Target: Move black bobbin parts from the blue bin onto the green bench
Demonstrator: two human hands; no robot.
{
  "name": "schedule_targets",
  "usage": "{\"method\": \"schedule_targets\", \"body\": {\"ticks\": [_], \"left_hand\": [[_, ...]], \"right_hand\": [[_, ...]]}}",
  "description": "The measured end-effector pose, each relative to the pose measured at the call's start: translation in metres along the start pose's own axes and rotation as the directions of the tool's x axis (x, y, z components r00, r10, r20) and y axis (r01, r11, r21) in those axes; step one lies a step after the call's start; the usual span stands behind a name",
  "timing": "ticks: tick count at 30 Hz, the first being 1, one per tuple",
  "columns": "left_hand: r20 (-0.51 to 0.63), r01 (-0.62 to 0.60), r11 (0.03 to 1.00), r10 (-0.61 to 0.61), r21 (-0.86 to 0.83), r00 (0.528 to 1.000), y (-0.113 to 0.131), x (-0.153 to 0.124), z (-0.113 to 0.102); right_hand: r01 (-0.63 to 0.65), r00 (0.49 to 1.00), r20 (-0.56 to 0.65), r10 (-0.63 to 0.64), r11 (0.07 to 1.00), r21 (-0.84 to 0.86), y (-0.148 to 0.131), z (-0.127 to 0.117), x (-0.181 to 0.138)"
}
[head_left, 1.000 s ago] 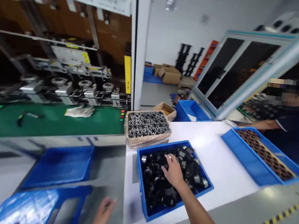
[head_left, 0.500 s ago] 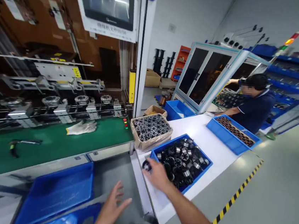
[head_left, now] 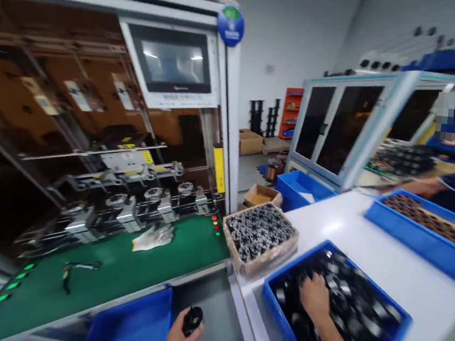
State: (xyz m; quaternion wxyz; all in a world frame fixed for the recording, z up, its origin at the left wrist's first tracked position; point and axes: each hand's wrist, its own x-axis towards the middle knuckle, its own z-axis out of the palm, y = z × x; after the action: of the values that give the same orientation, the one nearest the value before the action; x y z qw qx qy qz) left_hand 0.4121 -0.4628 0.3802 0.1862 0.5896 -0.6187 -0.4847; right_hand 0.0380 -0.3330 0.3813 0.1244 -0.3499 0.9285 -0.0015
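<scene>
Left hand (head_left: 179,339) gripped one black ring-shaped part (head_left: 193,319) upright in its fingertips, low beside the white table (head_left: 364,261), clear of the bin so the other hand could work. Right hand (head_left: 313,299) lay palm-down, fingers curled among the loose black parts in the near blue bin (head_left: 277,317); its grasp could not be made out. Behind stood a cardboard box (head_left: 261,239) of grey parts and the green machine bed (head_left: 119,267) with a white glove (head_left: 153,237).

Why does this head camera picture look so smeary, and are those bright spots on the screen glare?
Head view: motion blur smears the black parts in the blue bin around the right hand; the left hand grips a sharper black part. The monitor reflects ceiling lights. Straight frames bow from wide-lens distortion.
</scene>
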Motion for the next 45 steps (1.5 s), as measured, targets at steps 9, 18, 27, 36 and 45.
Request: {"method": "schedule_targets", "body": {"ticks": [9,18,27,36,45], "left_hand": [[-0.342,-0.083,0.971,0.157,0.222,0.926,0.015,0.127,-0.069],[-0.201,-0.168,0.913,0.255,0.371,0.946,0.040,0.281,-0.059],[-0.029,-0.160,0.926,0.180,0.342,0.983,0.046,0.305,-0.068],[-0.042,-0.156,0.934,0.178,0.321,0.983,0.059,0.321,-0.080],[0.020,-0.170,0.919,0.175,0.357,0.984,0.096,0.371,-0.056]], "right_hand": [[0.042,0.985,-0.160,0.060,0.824,0.565,0.040,0.075,0.045],[0.220,0.922,-0.387,0.008,0.813,0.539,-0.085,0.010,0.012],[0.479,0.831,0.222,-0.509,0.860,0.178,-0.352,0.016,0.057],[0.491,0.867,-0.013,-0.498,0.850,0.190,-0.403,0.031,0.095],[0.434,0.686,-0.667,-0.290,0.899,0.054,-0.203,0.054,-0.055]]}}
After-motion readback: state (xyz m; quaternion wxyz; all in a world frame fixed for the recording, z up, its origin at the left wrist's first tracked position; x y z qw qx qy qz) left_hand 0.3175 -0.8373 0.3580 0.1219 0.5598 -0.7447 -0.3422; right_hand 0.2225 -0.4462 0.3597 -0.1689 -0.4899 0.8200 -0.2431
